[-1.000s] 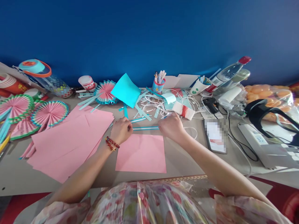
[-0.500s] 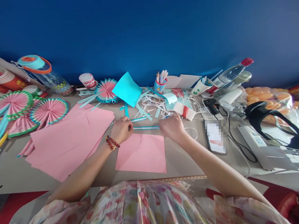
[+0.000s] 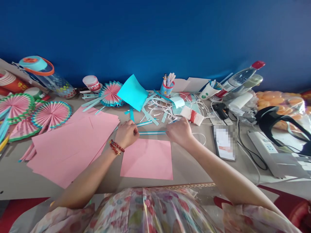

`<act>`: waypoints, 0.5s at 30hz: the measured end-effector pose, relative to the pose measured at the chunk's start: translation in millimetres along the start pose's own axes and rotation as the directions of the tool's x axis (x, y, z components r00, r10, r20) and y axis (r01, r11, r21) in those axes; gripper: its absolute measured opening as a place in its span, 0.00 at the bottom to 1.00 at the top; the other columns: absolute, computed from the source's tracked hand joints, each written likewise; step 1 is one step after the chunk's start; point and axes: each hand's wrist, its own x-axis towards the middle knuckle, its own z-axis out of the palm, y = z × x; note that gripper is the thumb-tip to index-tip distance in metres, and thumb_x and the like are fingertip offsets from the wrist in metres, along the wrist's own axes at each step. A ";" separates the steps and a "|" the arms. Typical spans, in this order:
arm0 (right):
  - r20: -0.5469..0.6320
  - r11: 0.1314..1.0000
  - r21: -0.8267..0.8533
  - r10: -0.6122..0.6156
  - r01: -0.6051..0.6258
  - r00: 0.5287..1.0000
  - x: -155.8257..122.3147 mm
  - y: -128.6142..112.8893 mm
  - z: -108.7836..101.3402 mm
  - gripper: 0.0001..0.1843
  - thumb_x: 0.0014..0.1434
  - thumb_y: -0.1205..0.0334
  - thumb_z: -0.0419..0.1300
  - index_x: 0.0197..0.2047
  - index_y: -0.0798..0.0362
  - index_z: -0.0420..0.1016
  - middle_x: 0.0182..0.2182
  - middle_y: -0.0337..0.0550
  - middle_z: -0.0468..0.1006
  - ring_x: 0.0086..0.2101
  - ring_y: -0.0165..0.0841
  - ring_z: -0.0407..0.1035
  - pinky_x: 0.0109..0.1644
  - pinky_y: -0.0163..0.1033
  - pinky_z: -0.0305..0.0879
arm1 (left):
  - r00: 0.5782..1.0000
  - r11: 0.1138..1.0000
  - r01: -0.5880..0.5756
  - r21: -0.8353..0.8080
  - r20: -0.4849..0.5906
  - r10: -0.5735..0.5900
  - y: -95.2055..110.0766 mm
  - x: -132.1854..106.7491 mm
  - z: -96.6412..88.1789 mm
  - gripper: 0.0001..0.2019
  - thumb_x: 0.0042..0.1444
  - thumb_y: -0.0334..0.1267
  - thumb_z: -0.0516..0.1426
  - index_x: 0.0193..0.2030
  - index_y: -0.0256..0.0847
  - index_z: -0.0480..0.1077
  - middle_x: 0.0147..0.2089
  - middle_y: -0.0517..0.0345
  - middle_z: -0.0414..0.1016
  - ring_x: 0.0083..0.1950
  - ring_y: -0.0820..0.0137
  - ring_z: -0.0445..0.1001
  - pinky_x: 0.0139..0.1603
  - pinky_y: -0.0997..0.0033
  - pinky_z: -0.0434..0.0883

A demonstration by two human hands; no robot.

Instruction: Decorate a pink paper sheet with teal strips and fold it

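Blue-and-white strip point(image 3: 152, 132) runs from person's left hand point(image 3: 127, 133) to right hand point(image 3: 179, 131), just beyond pink sheet point(image 3: 147, 159).
Both grips closed on its ends, fingertips hidden. Red-capped bottle point(image 3: 243, 77) label unreadable; phone point(image 3: 221, 140) screen pixelated; red cups point(image 3: 17, 83) cut off at left, gold marks illegible.

Flat pink rectangular sheet of smooth matt paper point(image 3: 147, 160), slim blue-and-white strip of smooth paper point(image 3: 152, 132), round pink fan of ridged, pleated paper point(image 3: 51, 115), red-capped clear bottle of glossy plastic point(image 3: 239, 79), smooth matt grey tabletop point(image 3: 190, 166)
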 end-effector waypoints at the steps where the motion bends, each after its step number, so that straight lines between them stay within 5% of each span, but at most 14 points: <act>1: -0.001 1.000 -0.002 0.002 -0.002 1.000 0.1 0.0 -0.6 0.14 0.61 0.69 0.51 0.32 0.56 0.78 0.29 0.50 0.79 0.31 0.37 0.68 0.41 0.45 0.48 | 1.000 1.000 0.000 0.000 0.000 0.000 -0.5 0.3 0.3 0.04 0.52 0.33 0.56 0.28 0.41 0.70 0.40 0.54 0.72 0.43 0.62 0.73 0.46 0.62 0.66; 10: -0.015 1.000 0.007 -0.005 0.005 1.000 0.3 1.1 -3.1 0.13 0.61 0.67 0.52 0.32 0.55 0.78 0.29 0.50 0.80 0.32 0.41 0.71 0.42 0.46 0.51 | 0.998 0.996 -0.039 -0.081 -0.043 0.035 -14.8 1.1 2.4 0.05 0.52 0.29 0.54 0.37 0.40 0.68 0.40 0.54 0.74 0.42 0.64 0.73 0.46 0.65 0.70; 15: -0.032 1.000 0.016 -0.002 0.003 0.999 -1.0 1.3 -3.5 0.11 0.59 0.66 0.54 0.30 0.55 0.77 0.28 0.50 0.79 0.31 0.40 0.70 0.42 0.45 0.51 | 0.985 0.980 -0.153 -0.128 -0.094 0.141 -1.5 -9.5 -7.3 0.10 0.59 0.27 0.50 0.41 0.41 0.71 0.45 0.55 0.75 0.49 0.66 0.73 0.53 0.65 0.70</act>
